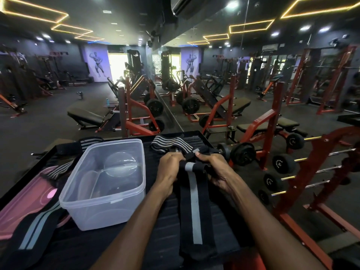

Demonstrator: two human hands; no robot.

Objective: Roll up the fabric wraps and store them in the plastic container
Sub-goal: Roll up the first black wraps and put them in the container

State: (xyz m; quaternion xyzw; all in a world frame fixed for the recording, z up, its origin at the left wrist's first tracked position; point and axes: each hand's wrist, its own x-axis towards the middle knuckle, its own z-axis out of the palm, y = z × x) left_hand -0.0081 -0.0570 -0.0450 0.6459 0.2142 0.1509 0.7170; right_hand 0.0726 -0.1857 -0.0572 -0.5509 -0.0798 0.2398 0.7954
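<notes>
Black ribbed table: clear plastic container left of centre, lidless. Black wrap with a grey stripe runs from the near edge; left hand and right hand grip its rolled far end, fingers curled. Striped wraps lie at the far edge.

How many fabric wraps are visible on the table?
4, maybe more hidden: one black, grey-striped wrap both hands roll; a striped wrap beyond them; another behind the plastic container; one left of it.
</notes>
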